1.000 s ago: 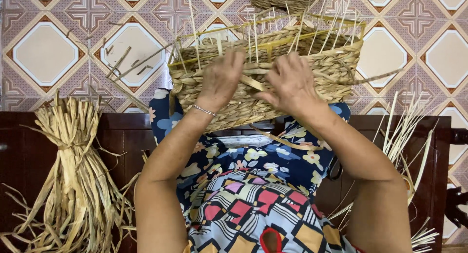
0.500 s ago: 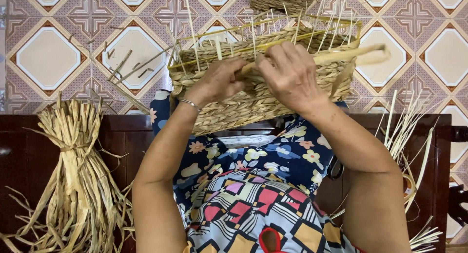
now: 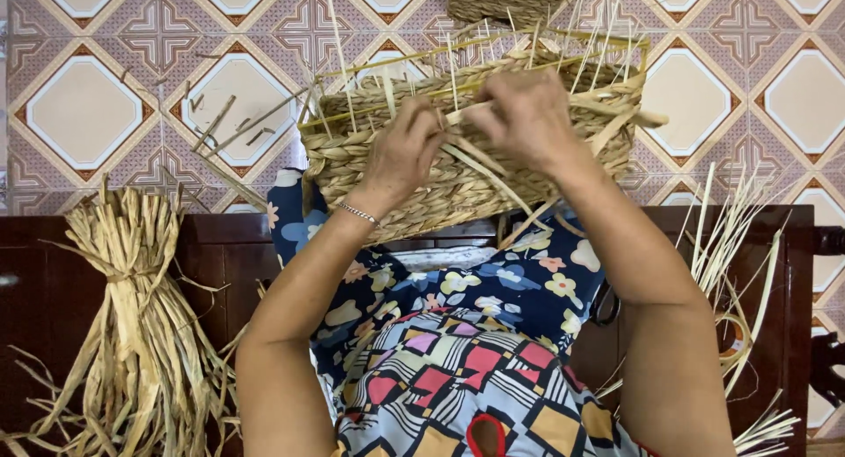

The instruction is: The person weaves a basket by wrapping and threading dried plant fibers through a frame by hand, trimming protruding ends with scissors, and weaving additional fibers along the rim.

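Presently: left hand (image 3: 403, 153) and right hand (image 3: 525, 116), fingers pinched on pale straw strands (image 3: 480, 156) against half-woven basket (image 3: 458, 180); tied straw bundle (image 3: 132, 325) well left of fingers.

Two bare forearms with no sleeves reaching the elbows, seen from above. The left hand (image 3: 403, 153) has a thin silver chain bracelet (image 3: 357, 213) at its wrist; the right hand (image 3: 526, 114) shows no jewellery. The lap is covered in two printed fabrics: a dark navy cloth (image 3: 493, 285) scattered with pale yellow, white and pink flowers, and below it a geometric print (image 3: 458, 382) of red, pink, orange and blue blocks outlined in black on white
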